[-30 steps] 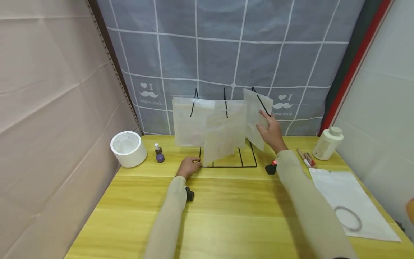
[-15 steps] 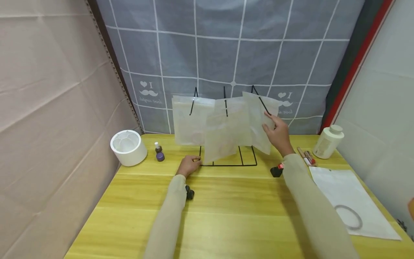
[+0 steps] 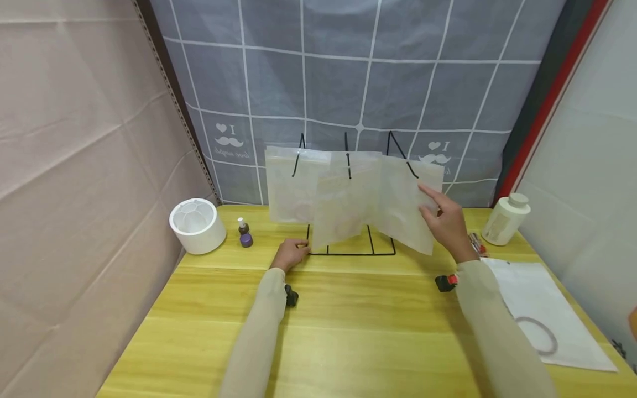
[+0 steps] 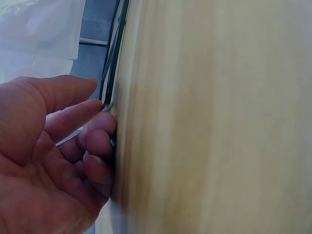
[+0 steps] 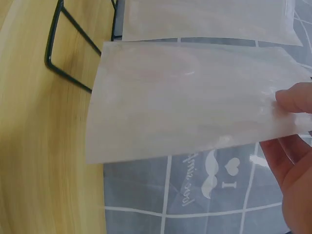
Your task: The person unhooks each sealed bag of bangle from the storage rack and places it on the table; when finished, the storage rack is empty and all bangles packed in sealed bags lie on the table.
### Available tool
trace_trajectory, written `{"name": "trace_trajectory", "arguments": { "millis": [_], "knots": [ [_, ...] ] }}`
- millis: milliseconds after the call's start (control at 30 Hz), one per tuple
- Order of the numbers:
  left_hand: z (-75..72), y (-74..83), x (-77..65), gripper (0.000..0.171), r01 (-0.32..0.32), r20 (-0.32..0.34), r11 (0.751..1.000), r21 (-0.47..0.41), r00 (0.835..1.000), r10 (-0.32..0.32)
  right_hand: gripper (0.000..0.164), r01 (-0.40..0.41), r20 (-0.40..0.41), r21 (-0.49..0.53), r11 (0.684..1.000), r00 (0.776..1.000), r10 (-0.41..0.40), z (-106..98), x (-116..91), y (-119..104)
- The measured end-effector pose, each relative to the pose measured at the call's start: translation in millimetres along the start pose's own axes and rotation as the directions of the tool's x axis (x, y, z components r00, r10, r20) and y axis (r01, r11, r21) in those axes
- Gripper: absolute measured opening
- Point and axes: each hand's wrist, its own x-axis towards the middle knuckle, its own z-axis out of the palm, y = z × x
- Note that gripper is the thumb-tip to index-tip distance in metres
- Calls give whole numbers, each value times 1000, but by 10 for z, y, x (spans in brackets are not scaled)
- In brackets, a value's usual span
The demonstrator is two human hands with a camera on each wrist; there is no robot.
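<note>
A black wire rack (image 3: 351, 255) stands at the back of the table, three hooks rising from it. My left hand (image 3: 290, 254) is at its front left base corner, thumb and fingertips around the wire in the left wrist view. With my right hand (image 3: 446, 222) I pinch the right side of a translucent plastic bag (image 5: 185, 97), thumb on its front and fingers behind. This bag spreads below the right hook (image 3: 404, 155), whose tip overlaps it near my index finger. More translucent bags (image 3: 293, 190) hang on the left and middle hooks.
A white cylindrical container (image 3: 198, 228) and a small purple-based bottle (image 3: 245, 232) stand left. On the right are a white bottle (image 3: 506, 219), small tubes (image 3: 478, 244) and a white sheet (image 3: 542, 309) bearing a grey ring (image 3: 549, 336). A grey grid curtain (image 3: 333, 88) hangs behind.
My right hand has moved right and toward me, drawing the right bag down and outward so it spreads wider along the hook. My left hand has stayed at the rack's corner.
</note>
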Motion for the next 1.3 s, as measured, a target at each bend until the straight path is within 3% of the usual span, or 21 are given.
{"name": "trace_trajectory", "arguments": {
  "millis": [467,767,867,933,1033,1100,1133,1167,1233,1300],
  "knots": [
    [-33,-32,15,38,13,37,998,-59,999,-10,49,64,-3,-81,995,998,-65,-367,-174,-167],
    [-26,-51,44,37,16,39,999,-35,999,-15,49,51,-12,-31,998,999,-51,-673,-247,-344],
    [-27,-53,25,38,12,39,999,-31,999,-11,52,56,18,30,998,998,-57,-829,-307,-390],
    [-24,-50,14,38,10,42,999,-37,999,-9,53,34,54,144,989,998,-42,-950,-369,-408],
    [-19,-38,-11,38,3,44,999,-41,999,-1,53,-121,176,342,932,982,63,-1166,-504,-399],
    [-15,-32,-21,38,0,47,999,-45,999,2,53,-263,269,425,866,950,156,-1293,-618,-323],
    [-15,-27,-25,38,1,48,999,-47,999,2,53,-348,331,447,824,920,209,-1346,-678,-258],
    [-15,-27,-23,38,1,50,999,-48,999,2,53,-455,409,429,780,868,282,-1398,-741,-188],
    [-17,-29,-11,39,1,56,999,-48,998,1,50,-609,523,324,724,753,399,-1444,-873,-3],
    [-21,-30,5,39,7,62,999,-52,998,-4,46,-708,613,148,690,614,498,-1445,-999,188]
  ]
}}
